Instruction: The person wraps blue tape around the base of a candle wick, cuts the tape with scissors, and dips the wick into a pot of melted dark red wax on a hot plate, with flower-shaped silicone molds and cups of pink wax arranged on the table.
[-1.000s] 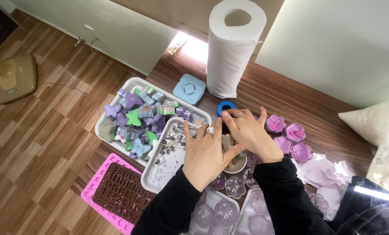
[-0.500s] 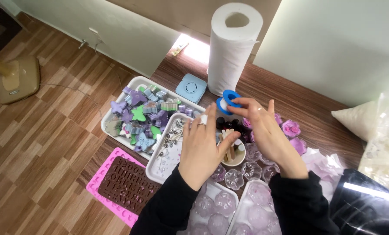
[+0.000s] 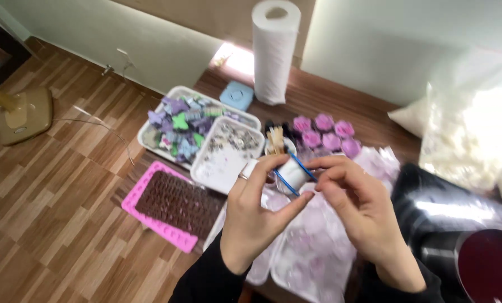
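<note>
Both hands meet above the desk (image 3: 341, 101), sharing a small white spool (image 3: 293, 174) with a blue rim. The left hand (image 3: 256, 216) has it in a grip between thumb and fingers; the right hand (image 3: 360, 210) pinches its far side. Below lie clear moulds (image 3: 312, 252), with a pink mould (image 3: 169, 205) to the left. Beyond stand two white trays (image 3: 228, 151), purple flower shapes (image 3: 324, 134) and a paper roll (image 3: 274, 50).

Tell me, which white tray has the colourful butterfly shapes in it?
The far-left white tray, nearest the wooden floor. It is heaped with purple, green and blue pieces, while the tray beside it holds small silvery bits.
</note>
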